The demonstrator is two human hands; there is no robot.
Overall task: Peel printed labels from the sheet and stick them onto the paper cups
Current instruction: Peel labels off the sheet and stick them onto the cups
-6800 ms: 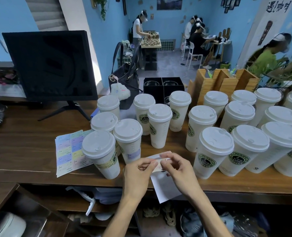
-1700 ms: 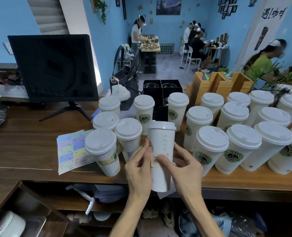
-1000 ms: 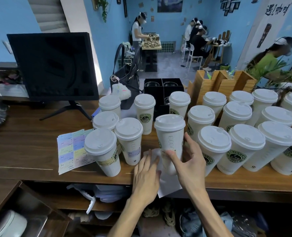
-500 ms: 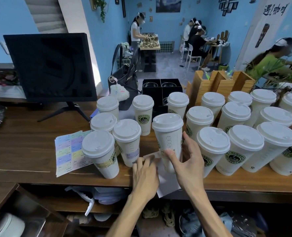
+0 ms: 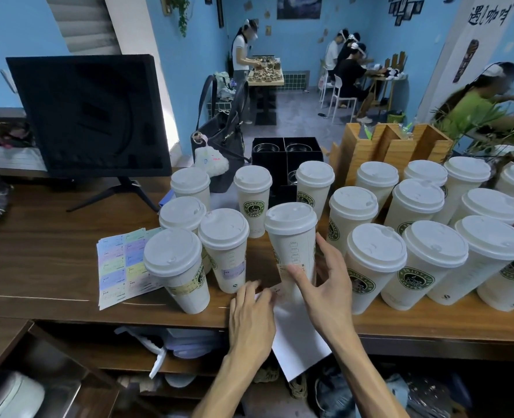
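At counter edge [image 5: 159, 315]: backing sheet [image 5: 298, 336] overhangs; right hand [image 5: 325, 285] grips cup [image 5: 292, 245].

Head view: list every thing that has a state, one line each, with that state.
Centre cup: upright, lidded, label low on its side.
Right hand: grips the centre cup, thumb on the label.
Left hand: fingers on the white backing sheet.
White backing sheet: flat, overhanging the counter edge.
Coloured label sheet: flat on the counter.
Monitor: screen dark.
Other cups: upright, lidded.
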